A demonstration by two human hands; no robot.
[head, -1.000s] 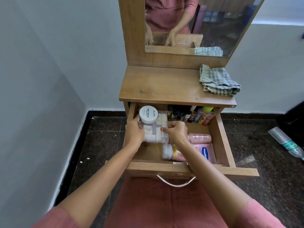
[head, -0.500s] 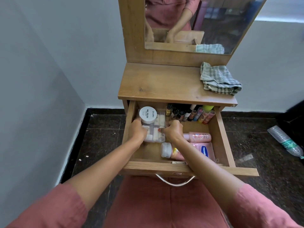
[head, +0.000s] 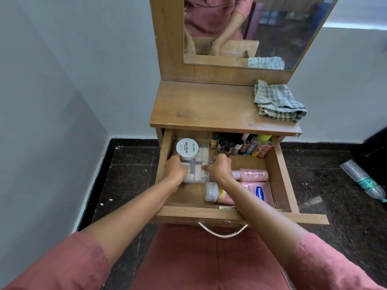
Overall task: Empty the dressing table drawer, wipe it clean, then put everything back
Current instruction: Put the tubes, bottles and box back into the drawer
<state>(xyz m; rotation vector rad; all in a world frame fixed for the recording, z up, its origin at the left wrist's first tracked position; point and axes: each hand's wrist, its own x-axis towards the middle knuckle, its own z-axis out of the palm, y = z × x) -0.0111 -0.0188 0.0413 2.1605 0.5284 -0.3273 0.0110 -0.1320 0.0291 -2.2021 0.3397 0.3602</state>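
I have both hands clamped on the clear plastic box (head: 198, 159). The left hand (head: 177, 168) curls round its left side and the right hand (head: 218, 168) grips its right side, thumb laid across the lid. I cannot tell whether the box rests on the drawer floor or hangs just above it. It sits in the left half of the open drawer (head: 283, 176), near the left wall. A round white jar (head: 187, 149) marked as nail polish stands on the box's far left corner, just beyond my left fingers.

To the right of my right wrist a small pink bottle (head: 252, 174) lies on its side. Beside it, nearer the drawer front, a larger pink lotion bottle (head: 258, 193) lies flat too, with its white cap pointing left and my forearm across it. A row of small bottles and lip sticks (head: 240, 144) stands along the back wall.

Above, on the right end of the dressing table top (head: 205, 105), lies a crumpled checked cloth (head: 278, 101), below the mirror (head: 272, 28). A plastic water bottle (head: 364, 181) lies on the dark floor at the far right.
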